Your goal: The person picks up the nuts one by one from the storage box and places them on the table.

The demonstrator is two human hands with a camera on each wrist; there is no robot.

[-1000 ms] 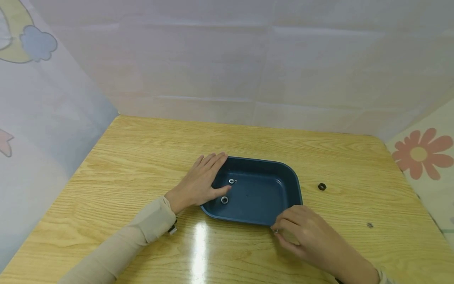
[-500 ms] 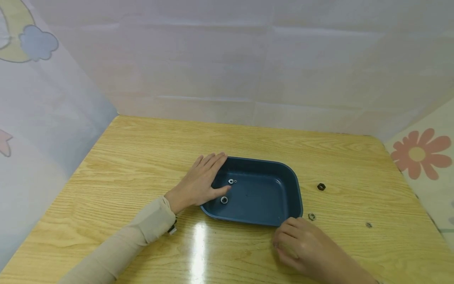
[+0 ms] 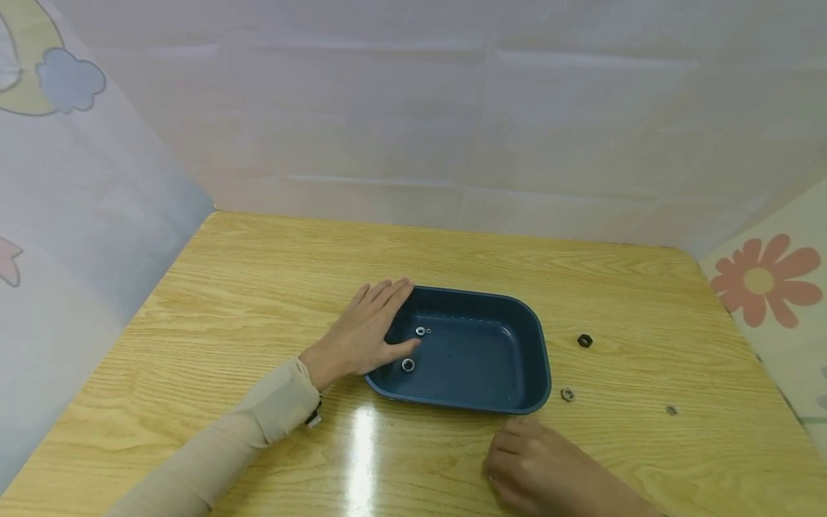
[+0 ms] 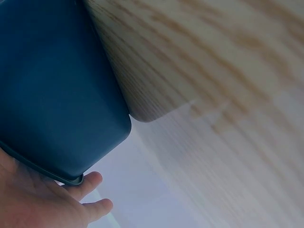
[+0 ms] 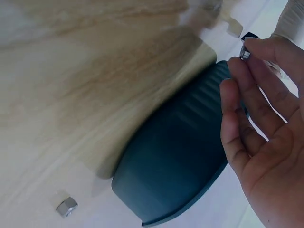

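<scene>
My left hand [image 3: 368,334] rests over the left rim of a dark blue tray [image 3: 474,409], fingers straight and thumb reaching inside. A ring-like metal nut [image 3: 408,365], another nut [image 3: 421,331] and a tiny one [image 3: 428,331] lie on the tray floor near that thumb. My right hand [image 3: 539,470] is just in front of the tray's near right corner, apart from it. In the right wrist view its thumb and finger pinch a small shiny metal nut [image 5: 244,51]; in the head view the fingers mostly hide it.
On the wooden table [image 3: 278,266], right of the tray, lie a black nut [image 3: 584,340], a silver nut [image 3: 568,395] and a small flat metal piece [image 3: 672,410]. A pale cloth wall [image 3: 362,122] stands behind the table, with printed walls at both sides.
My right hand has drawn back from the tray's near right corner toward the front edge, still pinching the small nut. This uncovers the silver nut. My left hand and the tray stay put.
</scene>
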